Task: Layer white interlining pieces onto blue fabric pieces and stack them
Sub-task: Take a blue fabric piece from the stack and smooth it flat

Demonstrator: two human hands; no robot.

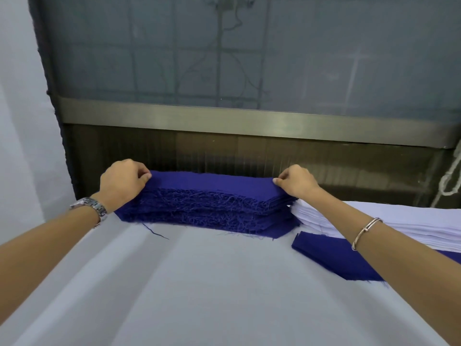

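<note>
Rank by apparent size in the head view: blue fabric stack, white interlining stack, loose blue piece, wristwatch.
blue fabric stack
white interlining stack and loose blue piece: unranked, both partly hidden by the right arm and cropped
wristwatch: smallest

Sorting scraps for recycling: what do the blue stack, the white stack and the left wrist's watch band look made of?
Blue stack: woven cloth, matte; loose threads fray from its cut edges. White stack: thin, matte, crisp-edged layers, probably interlining; fibre unclear. Watch band: likely steel, glossy linked segments.

White-covered table [199,295], grimy gridded window [224,51] behind, metal rail [249,121], possibly corrugated panel [224,151] below
</note>
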